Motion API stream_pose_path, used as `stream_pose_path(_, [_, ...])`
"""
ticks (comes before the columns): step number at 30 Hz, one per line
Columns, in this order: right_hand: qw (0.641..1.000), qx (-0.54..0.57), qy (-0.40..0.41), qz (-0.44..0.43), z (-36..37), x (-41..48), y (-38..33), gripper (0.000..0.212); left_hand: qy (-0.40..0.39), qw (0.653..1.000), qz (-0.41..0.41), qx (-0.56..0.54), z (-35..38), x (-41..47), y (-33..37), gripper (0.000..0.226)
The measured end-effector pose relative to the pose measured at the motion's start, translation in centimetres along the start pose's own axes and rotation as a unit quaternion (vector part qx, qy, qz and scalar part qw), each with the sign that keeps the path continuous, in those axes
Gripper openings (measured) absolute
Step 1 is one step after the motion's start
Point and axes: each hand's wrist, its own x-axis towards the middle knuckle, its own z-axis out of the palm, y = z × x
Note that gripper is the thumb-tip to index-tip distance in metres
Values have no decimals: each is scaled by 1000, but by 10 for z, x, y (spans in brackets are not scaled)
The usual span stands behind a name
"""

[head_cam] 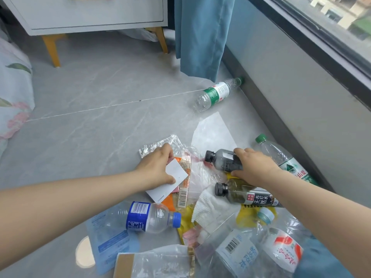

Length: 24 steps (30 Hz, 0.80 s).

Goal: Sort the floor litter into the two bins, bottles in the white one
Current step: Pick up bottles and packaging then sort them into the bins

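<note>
A heap of litter lies on the grey floor. My left hand (156,170) pinches a small white card (169,180) over clear and orange wrappers (183,189). My right hand (255,167) grips a dark bottle with a black cap (220,159). A second dark bottle (241,194) lies just below it. A blue-labelled bottle (148,217) lies in front of my left arm. A green-labelled bottle (217,94) lies apart near the wall, and a large green-capped bottle (281,155) lies behind my right hand. Neither bin is in view.
White tissue (210,207), a yellow wrapper (186,223), clear bags and more clear bottles (281,251) crowd the bottom right. A blue curtain (200,37) hangs by the window wall on the right. A white cabinet on yellow legs (54,49) stands at the back left.
</note>
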Motion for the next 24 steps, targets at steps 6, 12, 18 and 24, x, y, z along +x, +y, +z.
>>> stream_pose_path(6, [1000, 2, 3, -3, 1, -1, 1, 58, -20, 989, -55, -134, -14, -2, -5, 56])
stream_pose_path(12, [1000, -1, 1, -4, 0, 0, 0, 59, -28, 988, -37, -150, -10, -2, 0, 36])
stream_pose_path(18, [1000, 7, -1, -3, -1, -1, 2, 60, -15, 995, 18, -102, 0, 10, 30, 46])
stream_pose_path(24, [999, 38, 11, 36, -1, -5, 12, 58, -20, 998, 51, -10, 10, 15, 37, 54])
